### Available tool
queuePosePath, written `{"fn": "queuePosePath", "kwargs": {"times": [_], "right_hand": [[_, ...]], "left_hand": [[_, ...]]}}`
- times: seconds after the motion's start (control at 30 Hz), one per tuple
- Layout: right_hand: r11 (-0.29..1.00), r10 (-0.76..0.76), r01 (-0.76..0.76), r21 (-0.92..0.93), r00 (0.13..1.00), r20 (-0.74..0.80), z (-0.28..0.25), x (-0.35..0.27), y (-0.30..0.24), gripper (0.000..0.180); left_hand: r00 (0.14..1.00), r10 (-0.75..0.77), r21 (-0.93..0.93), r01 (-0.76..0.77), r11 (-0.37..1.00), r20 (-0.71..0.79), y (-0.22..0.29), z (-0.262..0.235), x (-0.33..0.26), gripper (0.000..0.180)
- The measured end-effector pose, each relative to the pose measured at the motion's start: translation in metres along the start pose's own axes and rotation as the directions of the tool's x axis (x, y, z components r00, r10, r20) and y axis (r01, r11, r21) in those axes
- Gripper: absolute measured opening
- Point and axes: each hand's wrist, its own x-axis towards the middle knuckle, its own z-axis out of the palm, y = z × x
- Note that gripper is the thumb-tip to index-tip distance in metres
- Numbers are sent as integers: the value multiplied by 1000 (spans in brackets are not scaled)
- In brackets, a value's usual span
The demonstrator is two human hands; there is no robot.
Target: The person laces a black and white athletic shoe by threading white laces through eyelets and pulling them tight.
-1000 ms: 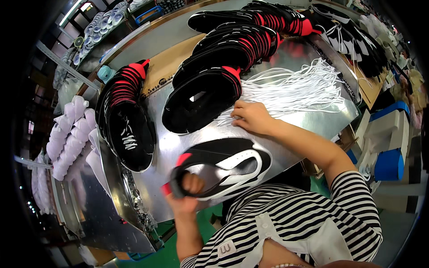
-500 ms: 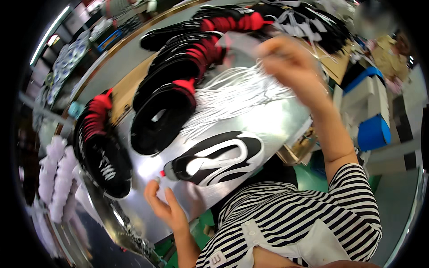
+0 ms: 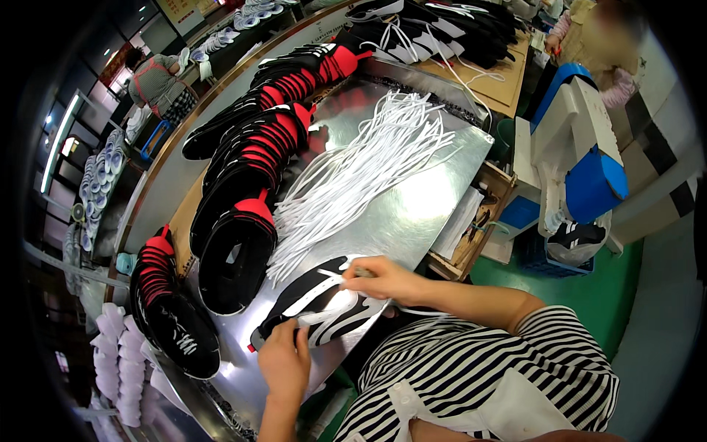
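Note:
A black and white shoe upper lies on the metal tabletop close to my body, its red tab at the left end. My left hand grips the near edge of the upper toward that end, thumb and fingertips on it. Over the upper's opening, my right hand is closed in a pinch on a white shoelace, whose short end shows by the fingertips. More of the lace seems to trail right, below my wrist. Just beyond lies a loose bundle of white shoelaces.
Black uppers with red linings stand nested in rows along the left; another stack sits nearer. More black and white uppers lie at the back. An open wooden drawer and a white-and-blue machine are right. Other people work beyond.
My right hand has come back from above the lace bundle to the upper, with a lace in its fingers. My left hand has closed on the upper. The view has shifted.

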Motion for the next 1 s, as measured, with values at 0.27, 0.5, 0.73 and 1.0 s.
{"fn": "queuePosePath", "kwargs": {"times": [0.27,0.5,0.73,1.0], "right_hand": [[959,-218,189,-210,968,-125,32,34,35,16],[974,-207,167,-154,933,-293,23,20,33,18],[972,-227,216,-93,964,-141,28,-22,26,12],[964,-153,118,-239,979,-134,34,-28,19,10]], "left_hand": [[512,-278,-402,838,369,813,-62,5,27,64],[777,112,-782,623,-3,619,-9,80,55,65],[927,-135,-937,344,-57,349,17,79,16,44],[926,-235,-934,332,129,297,23,87,4,31]]}}
